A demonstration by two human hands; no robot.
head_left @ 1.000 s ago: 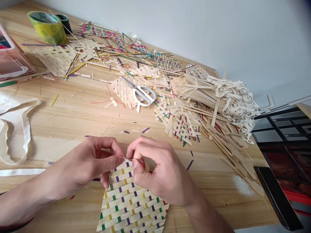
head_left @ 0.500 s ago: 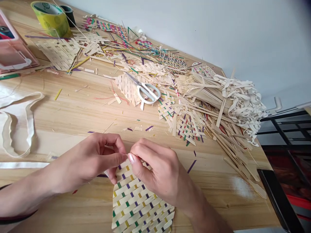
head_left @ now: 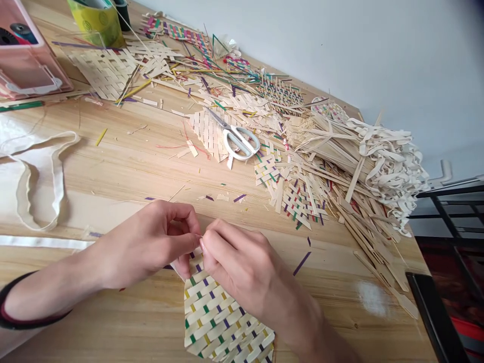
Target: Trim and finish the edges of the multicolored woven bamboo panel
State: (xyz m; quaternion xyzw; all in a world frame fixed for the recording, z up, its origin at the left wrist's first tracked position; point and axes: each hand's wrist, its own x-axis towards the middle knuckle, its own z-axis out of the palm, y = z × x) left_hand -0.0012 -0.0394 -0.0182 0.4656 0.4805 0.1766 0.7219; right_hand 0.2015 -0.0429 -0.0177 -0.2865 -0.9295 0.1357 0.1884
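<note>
A woven piece (head_left: 215, 317) of pale flat strips crossed by green, purple and yellow ones lies at the front of the table. My left hand (head_left: 159, 244) is over its upper left edge, thumb and forefinger pinched together. Close against it, my right hand (head_left: 242, 262) also pinches and covers the upper right of the weave. The fingertips of both hands meet at the weave's top end. What they grip there is small and mostly hidden; I cannot make it out. A white band (head_left: 181, 269) shows just below my left fingers.
White-handled scissors (head_left: 238, 141) lie on a woven scrap beyond my hands. A heap of loose strips (head_left: 313, 131) and woven pieces runs along the wall. Yellow tape (head_left: 96, 25) and a pink box (head_left: 30, 65) stand at back left; a white ribbon (head_left: 56, 186) lies left.
The view has shifted a little, so the table's things sit further right. Both hands stay pinched together at the weave's top; the right fingers have curled in slightly.
</note>
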